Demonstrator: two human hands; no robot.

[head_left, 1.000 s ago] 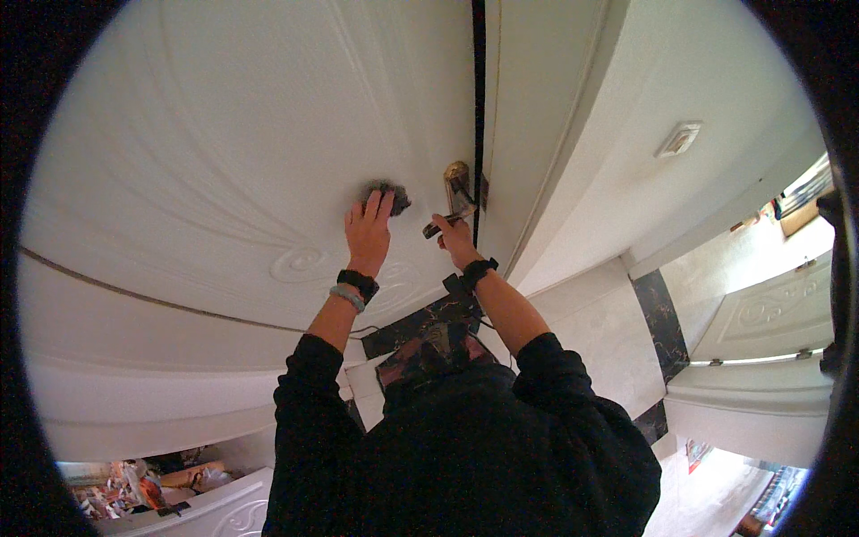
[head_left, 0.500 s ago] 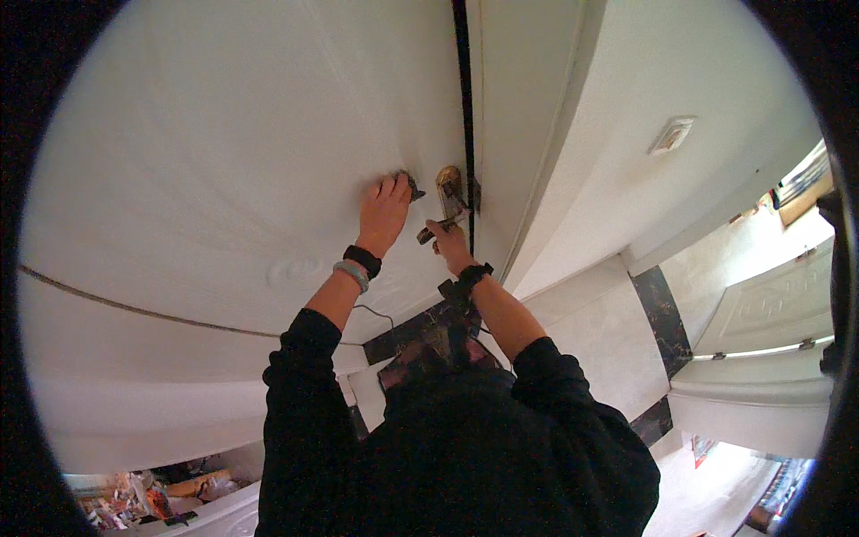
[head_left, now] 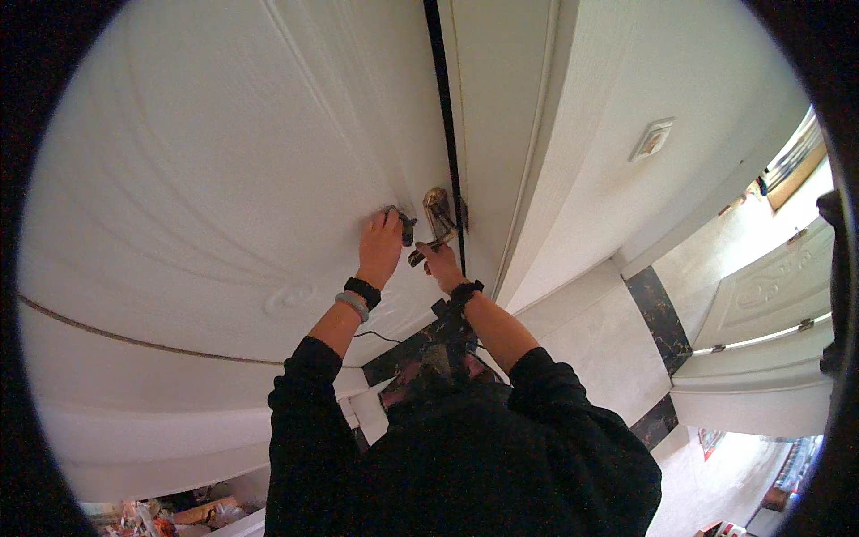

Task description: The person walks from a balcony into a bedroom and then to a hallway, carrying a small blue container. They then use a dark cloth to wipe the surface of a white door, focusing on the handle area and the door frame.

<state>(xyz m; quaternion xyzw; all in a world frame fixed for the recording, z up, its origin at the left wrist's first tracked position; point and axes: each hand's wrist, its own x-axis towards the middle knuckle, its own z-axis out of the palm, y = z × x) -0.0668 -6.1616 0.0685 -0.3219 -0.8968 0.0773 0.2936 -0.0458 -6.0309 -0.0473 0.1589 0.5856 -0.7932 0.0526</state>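
My left hand [head_left: 382, 243] is closed against the white door [head_left: 224, 134], its fingers curled over a dark, crumpled, cloth-like thing [head_left: 408, 229]. What exactly that thing is I cannot make out. Just right of it is a brass-coloured door handle [head_left: 436, 208] with a long plate, close to the door's edge. My right hand [head_left: 441, 267] grips its lever from below, and the lever's end sticks out to the left of the fingers. A dark band sits on each wrist, with a pale one as well on the left.
A white door frame [head_left: 528, 161] runs along the dark gap on the right. Beyond it a light switch [head_left: 653, 140] is on the wall. Another white door [head_left: 769, 282] stands at the far right. Cluttered items [head_left: 170, 515] fill a shelf-like space at lower left.
The door handle and both hands sit lower in the picture, as the view has tilted. My left hand keeps the dark thing at the door, and my right hand stays on the lever.
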